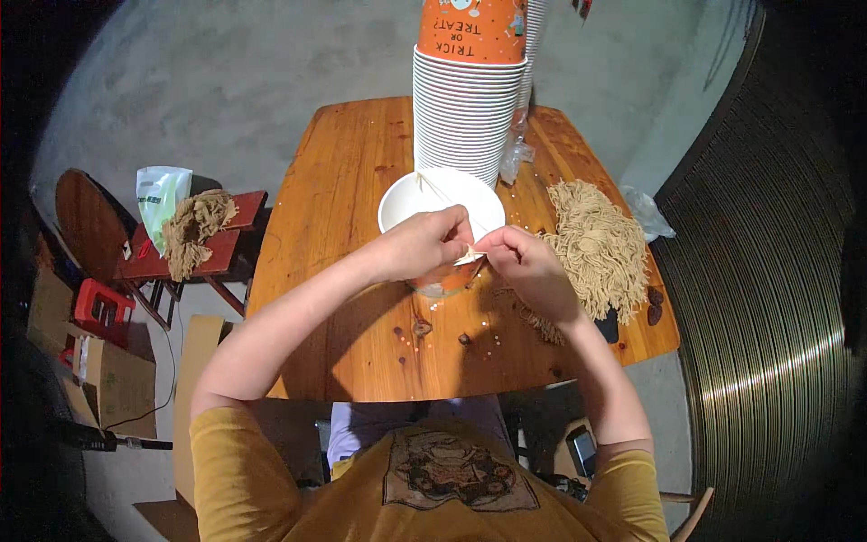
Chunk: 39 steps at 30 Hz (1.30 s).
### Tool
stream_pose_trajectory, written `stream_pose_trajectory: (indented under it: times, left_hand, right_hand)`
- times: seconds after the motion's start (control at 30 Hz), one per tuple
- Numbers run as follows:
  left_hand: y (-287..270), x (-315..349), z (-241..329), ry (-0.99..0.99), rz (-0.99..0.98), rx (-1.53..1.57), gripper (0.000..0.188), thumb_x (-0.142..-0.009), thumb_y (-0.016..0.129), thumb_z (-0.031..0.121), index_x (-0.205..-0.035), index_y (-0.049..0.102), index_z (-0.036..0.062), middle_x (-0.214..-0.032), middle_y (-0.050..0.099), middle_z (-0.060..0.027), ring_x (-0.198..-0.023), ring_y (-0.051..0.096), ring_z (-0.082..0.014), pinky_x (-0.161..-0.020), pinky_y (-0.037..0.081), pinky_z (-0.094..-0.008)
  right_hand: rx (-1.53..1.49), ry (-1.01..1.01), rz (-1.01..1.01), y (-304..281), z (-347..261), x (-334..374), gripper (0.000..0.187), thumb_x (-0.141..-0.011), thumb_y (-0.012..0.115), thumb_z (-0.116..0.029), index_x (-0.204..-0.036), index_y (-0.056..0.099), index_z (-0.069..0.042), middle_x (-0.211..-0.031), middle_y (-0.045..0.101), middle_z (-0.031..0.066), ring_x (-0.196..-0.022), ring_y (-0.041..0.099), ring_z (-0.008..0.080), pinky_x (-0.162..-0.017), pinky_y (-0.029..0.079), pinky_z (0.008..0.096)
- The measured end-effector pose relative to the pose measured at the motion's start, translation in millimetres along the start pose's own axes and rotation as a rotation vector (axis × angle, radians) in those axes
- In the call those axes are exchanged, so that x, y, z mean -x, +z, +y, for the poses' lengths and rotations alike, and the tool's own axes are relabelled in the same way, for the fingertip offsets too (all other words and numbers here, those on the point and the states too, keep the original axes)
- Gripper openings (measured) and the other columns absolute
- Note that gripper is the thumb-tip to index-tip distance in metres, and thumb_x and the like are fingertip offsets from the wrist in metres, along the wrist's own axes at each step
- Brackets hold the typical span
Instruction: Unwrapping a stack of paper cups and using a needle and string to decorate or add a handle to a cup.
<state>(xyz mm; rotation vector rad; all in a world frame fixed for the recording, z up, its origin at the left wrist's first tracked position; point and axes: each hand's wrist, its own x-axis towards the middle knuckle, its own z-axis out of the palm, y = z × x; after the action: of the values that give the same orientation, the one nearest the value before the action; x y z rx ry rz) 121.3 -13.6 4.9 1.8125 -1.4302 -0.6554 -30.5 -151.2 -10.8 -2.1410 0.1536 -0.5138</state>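
The left hand point(432, 242) and right hand point(528, 266) pinch pale string point(470, 256) by the near rim of the paper cup point(397, 210). Tugging too hard could tear or tip it.

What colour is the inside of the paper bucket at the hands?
White inside the paper bucket; the head view shows it best.
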Motion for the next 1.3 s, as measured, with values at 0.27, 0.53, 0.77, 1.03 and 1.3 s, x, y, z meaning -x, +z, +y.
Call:
stream_pose_trajectory:
  times: [0.27, 0.53, 0.77, 1.03, 1.3]
  left_hand:
    - [2, -6, -7, 0.039, 0.003, 0.063, 0.012, -0.086, 0.056, 0.012, -0.092, 0.054, 0.0016, -0.078, 0.058, -0.0066, -0.071, 0.055, -0.0146, -0.065, 0.046, -0.0294]
    - [4, -5, -6, -0.031, 0.001, 0.099, 0.009, -0.088, 0.055, 0.01, -0.09, 0.053, 0.0019, -0.079, 0.056, -0.0034, -0.072, 0.053, -0.0111, -0.066, 0.045, -0.027]
    - [6, 1, 10, 0.168, 0.138, -0.164, 0.009, -0.084, 0.055, 0.01, -0.087, 0.053, 0.0014, -0.078, 0.059, -0.0131, -0.073, 0.056, -0.029, -0.069, 0.046, -0.0354]
    - [10, 2, 10, 0.101, 0.21, -0.206, 0.01, -0.083, 0.056, 0.01, -0.088, 0.055, 0.0014, -0.076, 0.061, -0.0162, -0.073, 0.059, -0.0301, -0.068, 0.047, -0.039]
    - [15, 2, 5, -0.026, 0.227, -0.032, 0.01, -0.083, 0.056, 0.01, -0.087, 0.055, 0.0008, -0.073, 0.062, -0.0154, -0.068, 0.061, -0.024, -0.065, 0.047, -0.0348]
  right_hand:
    - [0.06, -0.16, 0.132, 2, 7, -3, 0.017, -0.088, 0.05, -0.014, -0.086, 0.061, -0.001, -0.075, 0.057, 0.0106, -0.065, 0.057, 0.0185, -0.061, 0.045, 0.0304]
    - [0.116, -0.09, 0.082, 0, -6, -4, 0.014, -0.084, 0.058, -0.015, -0.081, 0.061, -0.002, -0.07, 0.052, 0.0082, -0.06, 0.051, 0.0169, -0.058, 0.043, 0.031]
    - [0.138, -0.032, 0.103, 5, -3, -5, 0.015, -0.081, 0.063, -0.016, -0.078, 0.06, -0.002, -0.071, 0.052, 0.0061, -0.06, 0.048, 0.0143, -0.057, 0.042, 0.0292]
    - [0.118, -0.014, 0.107, 6, -3, -5, 0.014, -0.081, 0.063, -0.015, -0.077, 0.059, -0.001, -0.073, 0.052, 0.0064, -0.06, 0.048, 0.012, -0.057, 0.041, 0.0282]
    - [0.104, -0.029, 0.121, 9, -3, -5, 0.014, -0.081, 0.061, -0.013, -0.076, 0.059, 0.0, -0.074, 0.052, 0.0058, -0.061, 0.048, 0.011, -0.057, 0.041, 0.0275]
